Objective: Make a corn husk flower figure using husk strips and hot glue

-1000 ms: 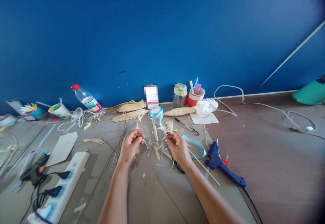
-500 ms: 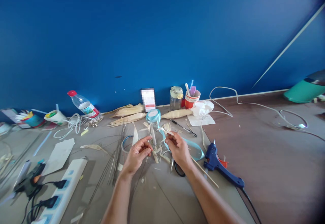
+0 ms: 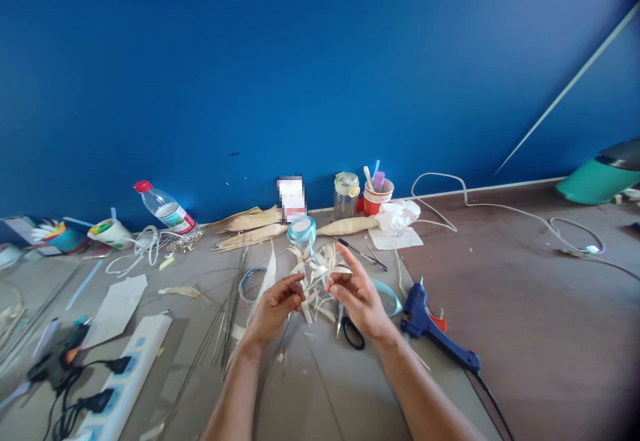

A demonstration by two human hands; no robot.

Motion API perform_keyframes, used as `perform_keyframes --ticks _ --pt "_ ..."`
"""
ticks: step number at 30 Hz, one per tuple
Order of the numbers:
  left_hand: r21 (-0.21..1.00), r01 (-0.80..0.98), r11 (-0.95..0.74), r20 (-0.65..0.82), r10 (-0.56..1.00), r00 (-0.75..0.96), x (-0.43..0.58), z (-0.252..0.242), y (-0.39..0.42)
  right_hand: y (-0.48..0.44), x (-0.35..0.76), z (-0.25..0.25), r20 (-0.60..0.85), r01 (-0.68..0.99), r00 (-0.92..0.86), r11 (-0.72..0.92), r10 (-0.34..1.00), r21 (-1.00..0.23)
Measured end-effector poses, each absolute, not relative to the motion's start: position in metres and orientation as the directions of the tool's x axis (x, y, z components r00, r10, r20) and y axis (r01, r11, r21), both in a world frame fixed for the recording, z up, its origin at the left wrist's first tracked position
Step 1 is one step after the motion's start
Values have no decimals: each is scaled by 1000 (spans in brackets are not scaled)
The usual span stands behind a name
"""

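Observation:
My left hand (image 3: pixel 275 307) and my right hand (image 3: pixel 356 294) are raised a little above the floor and meet on a small flower of pale dried leaf strips (image 3: pixel 316 269). The left fingers pinch its lower part, and a long pale strip (image 3: pixel 267 279) runs up from that hand. My right thumb and fingers pinch the petals while the index finger points up. Behind the flower stands a roll of light blue ribbon (image 3: pixel 301 229) on a white stick. Scissors (image 3: pixel 350 329) and leaf scraps lie under my hands.
A blue glue gun (image 3: pixel 434 328) lies right of my hands. Thin wires (image 3: pixel 227 307), a power strip (image 3: pixel 123 377) and another glue gun (image 3: pixel 55 364) lie to the left. Along the blue wall are a water bottle (image 3: pixel 164 208), husks (image 3: pixel 250 227), a jar (image 3: pixel 346 195) and a red cup (image 3: pixel 377 198).
Both hands rose from the floor and came together, lifting the leaf flower up in front of the ribbon roll. The right index finger has straightened.

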State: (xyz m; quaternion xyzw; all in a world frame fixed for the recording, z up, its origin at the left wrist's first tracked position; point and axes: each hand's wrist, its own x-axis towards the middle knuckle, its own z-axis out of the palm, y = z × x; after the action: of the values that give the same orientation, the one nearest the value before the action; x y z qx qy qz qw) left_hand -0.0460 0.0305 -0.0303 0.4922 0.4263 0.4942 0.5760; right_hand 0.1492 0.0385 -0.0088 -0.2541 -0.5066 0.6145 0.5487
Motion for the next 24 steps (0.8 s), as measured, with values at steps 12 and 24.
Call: perform_keyframes --ticks 12,24 --pt "995 -26 93 -87 982 169 -35 -10 26 33 151 1 306 -63 -461 313 833 -948" --pt "988 -125 87 -68 987 148 -38 -26 28 30 149 2 286 -96 -455 273 843 -957"
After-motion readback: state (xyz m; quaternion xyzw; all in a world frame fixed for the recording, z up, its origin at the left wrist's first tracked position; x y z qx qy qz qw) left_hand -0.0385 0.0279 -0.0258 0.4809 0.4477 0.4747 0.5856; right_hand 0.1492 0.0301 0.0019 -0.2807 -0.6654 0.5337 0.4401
